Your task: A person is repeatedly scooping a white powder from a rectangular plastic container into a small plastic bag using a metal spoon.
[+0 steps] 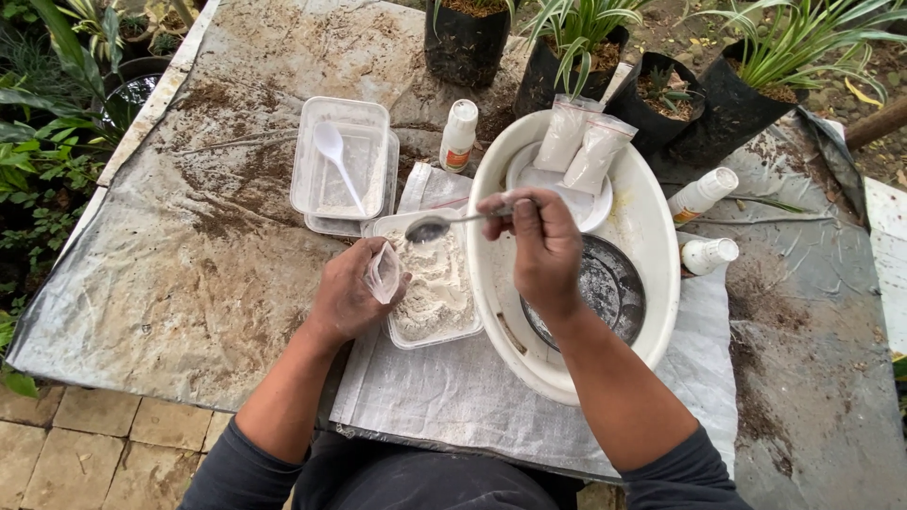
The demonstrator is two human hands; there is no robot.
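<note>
Head view: left hand (pixel 348 293) pinches a small clear plastic bag (pixel 384 271) held open over the rectangular tray of white powder (pixel 436 295), just left of the white oval basin (pixel 652 246). Right hand (pixel 543 247) grips a metal spoon (pixel 436 226) by the handle, bowl of the spoon hovering above the tray's far end, just above the bag. Inside the basin: a dark round dish (pixel 605 283), a white plate (pixel 590 203) and two filled powder bags (pixel 581 142) leaning on its far rim. Left of the basin, beyond the tray, a stack of clear containers (pixel 338 161) holds a white plastic spoon (pixel 335 156). White bottles: one (pixel 458 135) at the basin's far left, two (pixel 704 222) on its right.
</note>
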